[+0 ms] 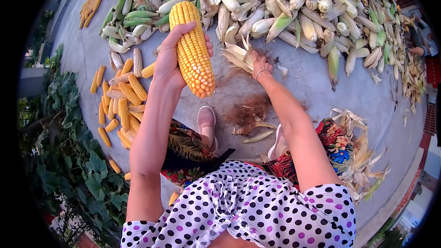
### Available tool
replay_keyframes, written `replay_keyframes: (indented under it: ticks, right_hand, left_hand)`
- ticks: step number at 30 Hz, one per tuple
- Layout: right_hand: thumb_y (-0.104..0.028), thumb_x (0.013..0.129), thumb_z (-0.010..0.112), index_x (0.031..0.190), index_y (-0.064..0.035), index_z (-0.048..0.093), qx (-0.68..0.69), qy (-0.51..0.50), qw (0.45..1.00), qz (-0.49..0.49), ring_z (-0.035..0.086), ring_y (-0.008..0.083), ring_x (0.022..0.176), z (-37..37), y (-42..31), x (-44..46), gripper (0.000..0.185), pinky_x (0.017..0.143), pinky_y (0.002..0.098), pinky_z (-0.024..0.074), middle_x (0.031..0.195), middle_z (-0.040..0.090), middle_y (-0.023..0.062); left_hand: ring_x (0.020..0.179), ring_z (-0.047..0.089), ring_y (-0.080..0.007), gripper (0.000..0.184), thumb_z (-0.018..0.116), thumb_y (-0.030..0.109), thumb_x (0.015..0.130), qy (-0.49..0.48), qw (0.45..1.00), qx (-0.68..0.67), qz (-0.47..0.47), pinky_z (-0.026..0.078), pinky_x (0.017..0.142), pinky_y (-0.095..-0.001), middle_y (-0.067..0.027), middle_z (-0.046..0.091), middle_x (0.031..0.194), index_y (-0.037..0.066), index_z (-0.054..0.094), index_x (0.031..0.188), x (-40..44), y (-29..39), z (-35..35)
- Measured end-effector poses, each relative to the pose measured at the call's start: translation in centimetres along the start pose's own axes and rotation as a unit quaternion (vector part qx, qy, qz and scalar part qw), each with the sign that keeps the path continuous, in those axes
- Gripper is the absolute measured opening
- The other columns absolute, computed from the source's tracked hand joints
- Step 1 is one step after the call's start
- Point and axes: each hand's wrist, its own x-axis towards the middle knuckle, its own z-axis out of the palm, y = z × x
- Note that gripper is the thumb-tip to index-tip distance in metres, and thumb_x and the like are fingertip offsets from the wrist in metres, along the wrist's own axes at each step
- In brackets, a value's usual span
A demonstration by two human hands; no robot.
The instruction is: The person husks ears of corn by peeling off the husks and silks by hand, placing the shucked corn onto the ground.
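Note:
A husked yellow corn cob (192,48) is gripped in my left hand (171,57), raised in front of me with its paler end pointing down toward me. My fingers wrap round behind it and the thumb lies across its front. Lower and to the right, my right hand (261,66) is closed on a pale dry corn husk (240,59) near the floor. The husk's loose leaves spread to the left of the hand. Whether a cob is inside that husk is hidden.
Unhusked corn (294,14) is heaped across the back. Bare yellow cobs (124,110) lie at left, with more cobs (95,0) at far left. Brown corn silk (248,110) lies between my feet. Stripped husks (360,156) gather at right. Another person (421,34) is at the right edge.

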Motion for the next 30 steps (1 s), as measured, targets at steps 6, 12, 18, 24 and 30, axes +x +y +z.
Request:
replay_keyframes:
  ticks: [6,12,18,24,30]
  right_hand:
    - [-0.018,0.077,0.061,0.138,-0.012,0.027,-0.078,-0.09,0.991,-0.061,0.056,0.0307,0.109,6.1,2.2,-0.3,0.07,0.086,0.0396,0.0487,0.121,0.051,0.0183]
    - [-0.016,0.079,0.056,0.138,-0.0163,0.03,-0.179,-0.135,0.943,-0.246,0.06,0.031,0.098,6.4,0.6,-8.0,0.064,0.078,0.0389,0.0513,0.118,0.052,0.0196]
    - [-0.02,0.087,0.049,0.124,-0.0176,0.052,-0.255,-0.121,0.919,-0.274,0.061,0.0336,0.088,13.9,1.3,-13.6,0.037,0.048,0.0483,0.0506,0.124,0.043,0.0163]
    - [-0.021,0.088,0.047,0.115,-0.0064,0.058,-0.395,-0.093,0.854,-0.327,0.052,0.0323,0.095,16.8,7.4,-13.9,0.033,0.061,0.0508,0.0459,0.118,0.044,0.0127]
    - [-0.021,0.09,0.042,0.117,-0.0062,0.057,-0.435,-0.107,0.881,-0.153,0.051,0.0317,0.096,12.2,19.2,-10.5,0.034,0.064,0.052,0.043,0.117,0.046,0.0115]
  left_hand:
    - [0.067,0.061,-0.0232,0.038,0.065,0.021,0.078,-0.007,1.0,0.008,-0.01,0.056,0.061,-0.0335,-0.0153,0.058,0.081,-0.005,0.048,0.1,0.2,0.0,0.6]
    - [0.067,0.061,-0.0227,0.037,0.064,0.022,0.079,-0.024,0.999,-0.001,-0.039,0.055,0.061,-0.0326,-0.0145,0.058,0.081,-0.006,0.05,0.098,0.7,-0.8,1.1]
    - [0.067,0.061,-0.0225,0.038,0.065,0.021,0.078,-0.045,0.998,0.002,-0.045,0.055,0.06,-0.0329,-0.0151,0.058,0.08,-0.006,0.05,0.098,1.3,-2.5,2.4]
    - [0.065,0.061,-0.023,0.038,0.065,0.022,0.078,-0.019,0.996,0.05,-0.07,0.055,0.06,-0.033,-0.0154,0.058,0.08,-0.007,0.049,0.098,2.4,-4.8,3.7]
    - [0.066,0.061,-0.0228,0.038,0.065,0.023,0.079,-0.014,0.992,0.082,-0.095,0.055,0.06,-0.0333,-0.0143,0.058,0.08,-0.006,0.05,0.098,3.1,-6.5,4.3]
